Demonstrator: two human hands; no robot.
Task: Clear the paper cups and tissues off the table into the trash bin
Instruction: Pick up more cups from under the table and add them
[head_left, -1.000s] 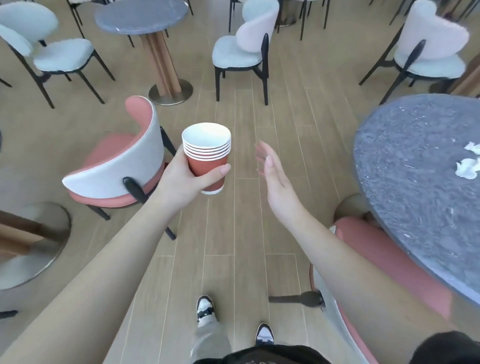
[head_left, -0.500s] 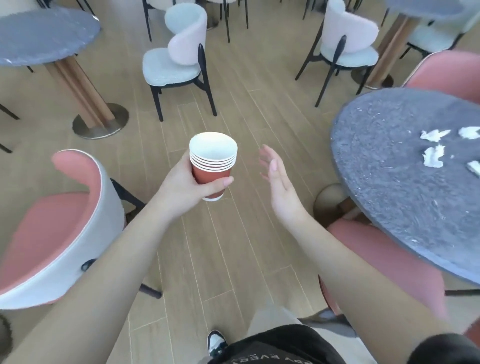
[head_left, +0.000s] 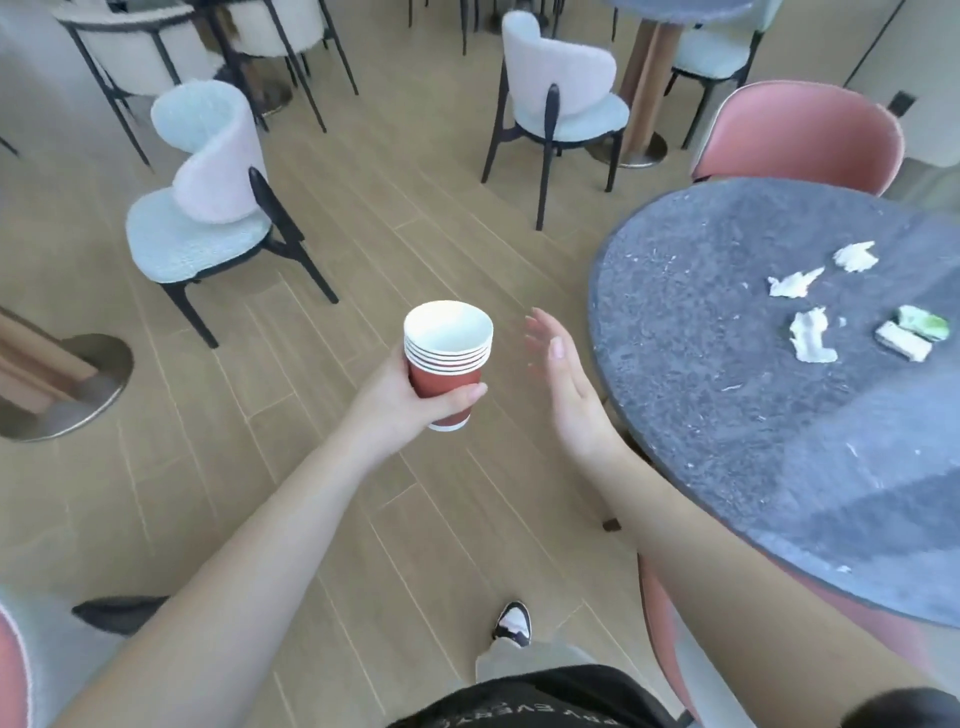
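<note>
The head view showed a café room with a wood-plank floor (head_left: 270, 457), several pale upholstered chairs (head_left: 208, 208) and a pink chair (head_left: 800, 135) drawn up behind a round grey speckled desk (head_left: 727, 441) at the right. On that desk lay three crumpled white tissues (head_left: 810, 336), well apart from the edge, with a small green wrapper (head_left: 927, 323) and a pale folded packet (head_left: 901, 341) just beside them. The left hand (head_left: 410, 400) held a nested stack of red paper cups (head_left: 448, 358) out over the floor, its grip wrapped around the lower half of the stack, thumb across the front. The right hand (head_left: 566, 384) hung empty beside the stack and near the desk's edge, fingers straight and slightly spread, touching nothing. No trash bin was visible anywhere in the frame, so the cups' destination could not be placed. The main risk, as I judged it, was the stack: the grip closed only on the outermost cup, so a tilt or a jolt could let the inner cups slide loose and scatter on the floor. The tissues were light, and a hasty one-handed sweep could push some off the far edge or leave scraps behind. Reaching across might also knock the stack against the desk's rim.
</note>
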